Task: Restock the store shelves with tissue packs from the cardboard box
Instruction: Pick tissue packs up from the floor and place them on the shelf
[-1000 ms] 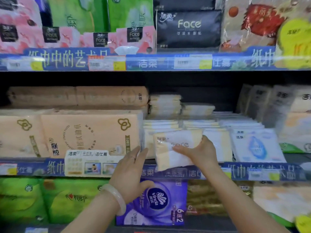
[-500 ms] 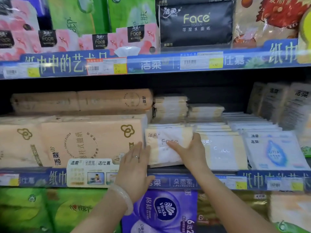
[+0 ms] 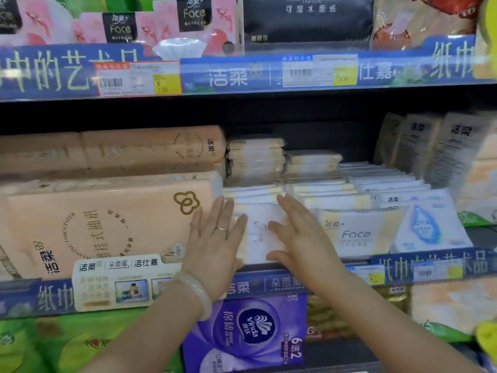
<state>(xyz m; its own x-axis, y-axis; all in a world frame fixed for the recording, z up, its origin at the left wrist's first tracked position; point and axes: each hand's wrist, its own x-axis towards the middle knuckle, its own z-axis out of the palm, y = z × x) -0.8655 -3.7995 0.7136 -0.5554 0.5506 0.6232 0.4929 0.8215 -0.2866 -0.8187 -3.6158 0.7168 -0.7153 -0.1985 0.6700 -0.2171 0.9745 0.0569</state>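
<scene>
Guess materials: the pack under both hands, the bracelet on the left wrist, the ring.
Tissue pack: thin glossy plastic film, judging by glare and wrinkles, soft fill likely. Bracelet: pale, translucent, smooth rigid band, possibly jade or glass; cannot tell which. Ring on the left hand: thin shiny band, looks metal, rose-gold tone.

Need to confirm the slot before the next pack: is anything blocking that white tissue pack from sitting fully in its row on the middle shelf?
Nothing visible blocks it. The white tissue pack sits at the row's front, left hand and right hand flat against it.
</scene>
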